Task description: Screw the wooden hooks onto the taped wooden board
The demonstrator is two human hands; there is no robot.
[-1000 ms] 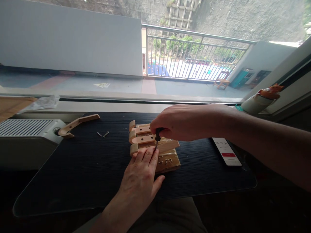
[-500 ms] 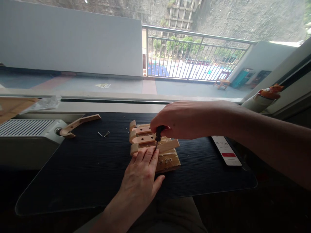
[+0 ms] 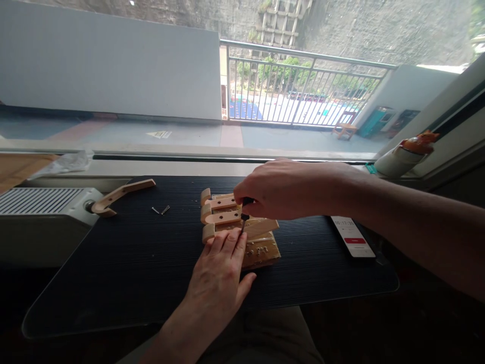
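My right hand is closed around the dark handle of a screwdriver. Its shaft points steeply down at the nearest wooden hook, beside my left fingertips; the tip itself is hidden. My left hand lies with outstretched fingers across that hook, thumb held apart. Beneath is a block wrapped in clear film or tape, with several small screws on its near part. Two more wooden hooks, a middle one and a far one, lie across the block, dark holes showing in them.
On the black table, a few loose screws lie left of the block. Another wooden hook rests at the left edge by a white radiator. A phone lies at right, under my forearm. Behind stands a window.
The screwdriver and both hands hold nearly the same places. The whole view has shifted slightly; no object has clearly moved on the table.
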